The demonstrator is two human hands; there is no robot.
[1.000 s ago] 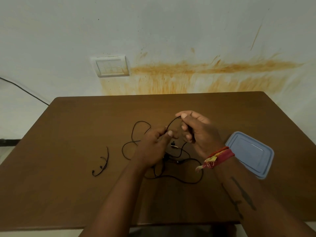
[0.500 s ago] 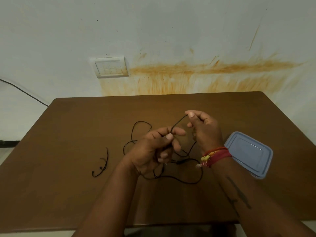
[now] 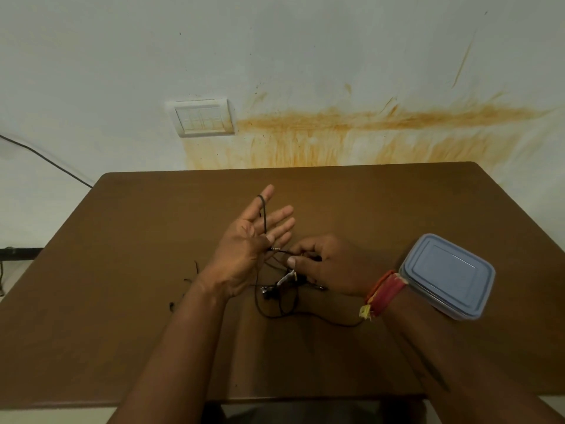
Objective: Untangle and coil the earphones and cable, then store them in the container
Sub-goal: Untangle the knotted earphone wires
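Indoors, at a brown wooden table (image 3: 128,332) against a pale wall (image 3: 305,50) streaked with orange stain (image 3: 351,130); switch plate (image 3: 201,117) above; left hand (image 3: 247,249) raised, fingers straight, black earphone cable (image 3: 264,218) looped over one; right hand (image 3: 330,264) pinching the tangle; lidded blue container (image 3: 448,275) just beside the right wrist.

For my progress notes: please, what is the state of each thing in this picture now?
Earphone cable: looped over a left fingertip, rest tangled on the table.
Left hand: open, fingers straight.
Right hand: pinching the cable.
Container: lid on.
Short cable: lying loose, partly hidden.
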